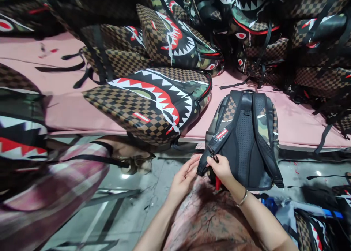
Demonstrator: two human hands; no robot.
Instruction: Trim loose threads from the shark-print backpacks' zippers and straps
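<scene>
A black backpack (pixel 244 145) with checkered and camouflage panels leans over the table's front edge, back panel and shoulder straps facing me. My right hand (pixel 221 168) is closed in a pinch on the lower part of its left-side shoulder strap (pixel 223 132), by a small dark buckle. On the other side of that strap's folded lower end, my left hand (pixel 185 176) has its fingertips and thumb closed at the webbing. A red and white label under clear film (pixel 221 134) sits on the strap. Something red (pixel 218 183) hangs just beneath my right hand.
Shark-mouth checkered backpacks, one (pixel 153 104) close by at left, lie on the pink-covered table (pixel 298 123). More bags (pixel 263 42) are heaped behind. A person's plaid sleeve (pixel 79 170) is at left. Wrapped bags (pixel 309 221) stand low at right.
</scene>
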